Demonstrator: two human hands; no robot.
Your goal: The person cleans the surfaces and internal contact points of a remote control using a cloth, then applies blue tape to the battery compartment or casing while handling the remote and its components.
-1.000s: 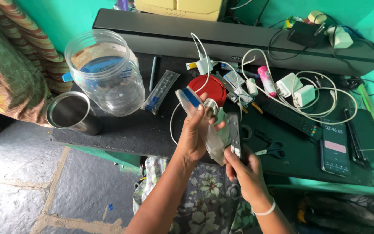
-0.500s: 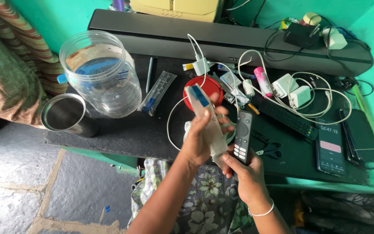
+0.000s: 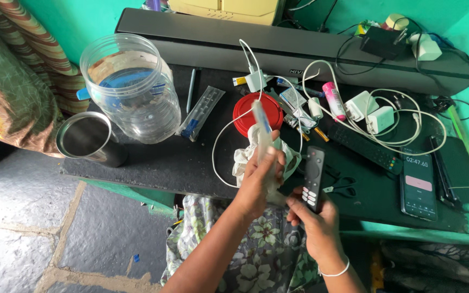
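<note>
Hands over front edge of black bench, both busy. Left hand had fingers wrapped tight round a clear plastic sleeve w/ a blue strip inside, held upright and tilted a bit, top end reaching up in front of red lid. Same hand also pressed vs a crumpled white cloth bunched just under it. Right hand, white bangle at wrist, had fingers closed round lower end of a black remote, held upright, button side to camera, thumb on the lower buttons. Remote just beside the sleeve, hands nearly touching.

On bench: big clear plastic jar at left, steel cup near it at bench edge, a flat clear packet btwn jar and red lid. Right of lid, tangle of white cables and chargers, pink tube, 2nd long remote, scissors, phone w/ lit screen. Long black soundbar along back.
</note>
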